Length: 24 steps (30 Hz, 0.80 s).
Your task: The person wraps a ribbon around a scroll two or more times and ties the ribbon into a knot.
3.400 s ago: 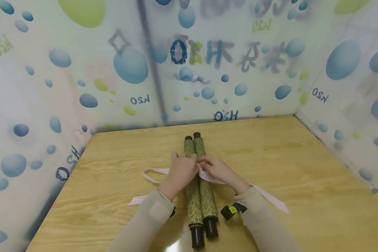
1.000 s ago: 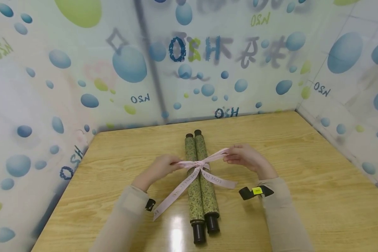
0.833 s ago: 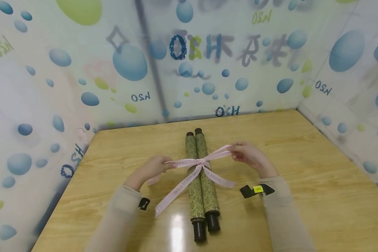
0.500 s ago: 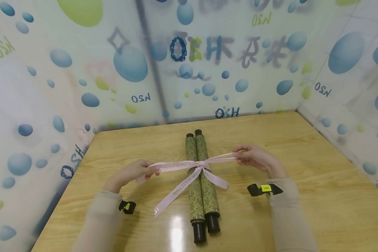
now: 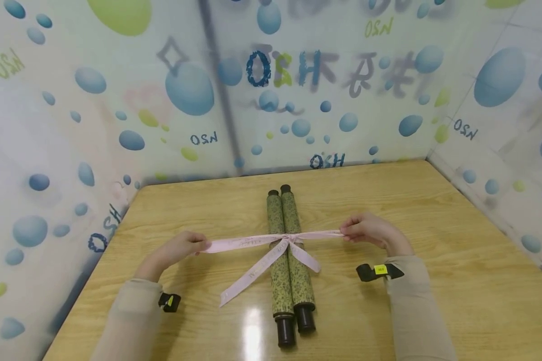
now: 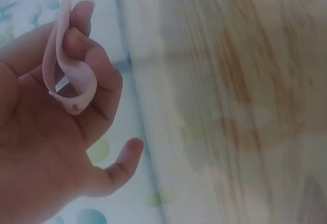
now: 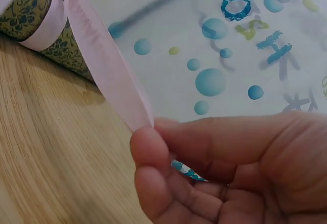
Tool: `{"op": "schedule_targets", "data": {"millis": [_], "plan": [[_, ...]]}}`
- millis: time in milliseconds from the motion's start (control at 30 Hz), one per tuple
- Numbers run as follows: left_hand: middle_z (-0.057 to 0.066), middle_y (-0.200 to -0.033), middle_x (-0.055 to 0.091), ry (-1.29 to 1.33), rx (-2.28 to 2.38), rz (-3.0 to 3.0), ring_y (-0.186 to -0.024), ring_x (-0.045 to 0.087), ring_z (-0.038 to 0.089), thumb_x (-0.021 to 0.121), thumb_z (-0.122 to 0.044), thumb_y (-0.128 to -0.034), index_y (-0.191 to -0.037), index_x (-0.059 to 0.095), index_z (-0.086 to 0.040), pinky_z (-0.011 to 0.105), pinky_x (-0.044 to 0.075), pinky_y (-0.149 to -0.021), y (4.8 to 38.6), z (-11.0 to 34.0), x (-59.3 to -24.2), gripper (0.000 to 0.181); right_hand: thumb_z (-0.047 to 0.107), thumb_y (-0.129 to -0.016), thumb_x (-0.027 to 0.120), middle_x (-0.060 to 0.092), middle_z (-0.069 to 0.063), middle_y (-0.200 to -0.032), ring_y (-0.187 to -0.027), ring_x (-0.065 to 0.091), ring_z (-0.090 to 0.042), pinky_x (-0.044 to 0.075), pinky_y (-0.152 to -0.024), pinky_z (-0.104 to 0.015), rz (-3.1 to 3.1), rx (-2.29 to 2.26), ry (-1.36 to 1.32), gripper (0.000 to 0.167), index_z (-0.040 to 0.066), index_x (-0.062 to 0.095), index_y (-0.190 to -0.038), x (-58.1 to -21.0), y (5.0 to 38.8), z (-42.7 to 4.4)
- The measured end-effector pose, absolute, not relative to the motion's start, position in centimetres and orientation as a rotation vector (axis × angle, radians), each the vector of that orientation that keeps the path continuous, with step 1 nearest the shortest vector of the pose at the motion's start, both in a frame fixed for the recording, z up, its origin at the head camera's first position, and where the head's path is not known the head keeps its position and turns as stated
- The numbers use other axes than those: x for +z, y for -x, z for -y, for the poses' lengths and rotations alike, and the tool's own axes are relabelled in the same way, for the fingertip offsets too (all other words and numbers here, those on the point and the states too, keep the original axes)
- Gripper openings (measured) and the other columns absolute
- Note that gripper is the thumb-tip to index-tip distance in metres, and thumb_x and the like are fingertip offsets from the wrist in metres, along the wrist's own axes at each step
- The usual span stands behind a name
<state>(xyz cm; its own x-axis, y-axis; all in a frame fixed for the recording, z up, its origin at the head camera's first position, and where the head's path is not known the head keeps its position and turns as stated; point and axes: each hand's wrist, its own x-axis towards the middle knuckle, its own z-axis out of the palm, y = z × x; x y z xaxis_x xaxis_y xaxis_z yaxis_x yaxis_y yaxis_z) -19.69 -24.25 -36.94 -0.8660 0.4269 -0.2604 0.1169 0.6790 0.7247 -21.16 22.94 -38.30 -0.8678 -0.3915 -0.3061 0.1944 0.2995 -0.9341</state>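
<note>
Two green patterned scrolls [image 5: 280, 286] with dark end knobs lie side by side on the table. A pink printed ribbon [image 5: 248, 241] goes round both and is knotted on top, its two loose tails spreading toward the near side. My left hand [image 5: 173, 253] pinches the ribbon out to the left; the left wrist view shows a ribbon loop [image 6: 76, 83] between thumb and fingers. On the other side my right hand [image 5: 372, 233] pinches the ribbon between thumb and forefinger, also plain in the right wrist view at the ribbon's held part [image 7: 117, 88]. The ribbon is stretched nearly straight between both hands.
The wooden table [image 5: 198, 205] carries the scrolls near its middle. Walls printed with blue and green drops [image 5: 271, 100] stand behind and at both sides. Black straps [image 5: 379, 272] hang at the wrists.
Earlier both hands worked close together over the scrolls. They have since moved apart, drawing the ribbon loops outward; the left hand has gone farther left, and the loops have flattened and tightened at the knot.
</note>
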Motion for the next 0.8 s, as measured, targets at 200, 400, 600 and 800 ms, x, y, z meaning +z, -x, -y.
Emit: {"op": "schedule_targets", "data": {"millis": [200, 400, 600, 800], "plan": [[0.008, -0.099, 0.064, -0.380, 0.909, -2.598, -0.091, 0.057, 0.024, 0.051, -0.027, -0.0968, -0.104, 0.065, -0.002, 0.045, 0.047, -0.077, 19.2, 24.2, -37.1, 0.030, 0.003, -0.091, 0.056, 0.061, -0.006, -0.082, -0.074, 0.059, -0.012, 0.052, -0.070, -0.027, -2.138, -1.551, 0.123, 0.019, -0.013, 0.055, -0.102, -38.6, 21.0, -23.4], [0.008, -0.095, 0.067, -0.374, 0.720, -2.750, -0.094, 0.059, 0.032, 0.051, -0.028, -0.0961, -0.103, 0.067, -0.004, 0.066, 0.029, -0.088, 19.1, 23.9, -37.1, 0.030, 0.001, -0.089, 0.057, 0.062, -0.006, -0.076, -0.069, 0.058, -0.012, 0.052, -0.067, -0.026, -2.149, -1.532, 0.054, 0.014, -0.011, 0.058, -0.096, -38.6, 21.0, -23.7], [0.009, -0.094, 0.068, -0.397, 0.693, -2.786, -0.099, 0.058, 0.040, 0.051, -0.027, -0.0962, -0.102, 0.067, -0.004, 0.075, 0.013, -0.089, 19.0, 24.0, -37.2, 0.029, 0.000, -0.089, 0.057, 0.063, -0.007, -0.075, -0.067, 0.058, -0.012, 0.053, -0.067, -0.028, -2.178, -1.523, 0.023, 0.016, -0.013, 0.058, -0.098, -38.4, 20.9, -24.1], [0.009, -0.095, 0.068, -0.404, 0.694, -2.817, -0.096, 0.059, 0.037, 0.051, -0.027, -0.0960, -0.104, 0.067, -0.003, 0.069, 0.021, -0.087, 18.9, 24.0, -37.3, 0.030, 0.001, -0.089, 0.057, 0.065, -0.007, -0.075, -0.066, 0.059, -0.011, 0.053, -0.067, -0.027, -2.172, -1.529, 0.013, 0.018, -0.014, 0.058, -0.099, -38.3, 20.8, -24.6]]}}
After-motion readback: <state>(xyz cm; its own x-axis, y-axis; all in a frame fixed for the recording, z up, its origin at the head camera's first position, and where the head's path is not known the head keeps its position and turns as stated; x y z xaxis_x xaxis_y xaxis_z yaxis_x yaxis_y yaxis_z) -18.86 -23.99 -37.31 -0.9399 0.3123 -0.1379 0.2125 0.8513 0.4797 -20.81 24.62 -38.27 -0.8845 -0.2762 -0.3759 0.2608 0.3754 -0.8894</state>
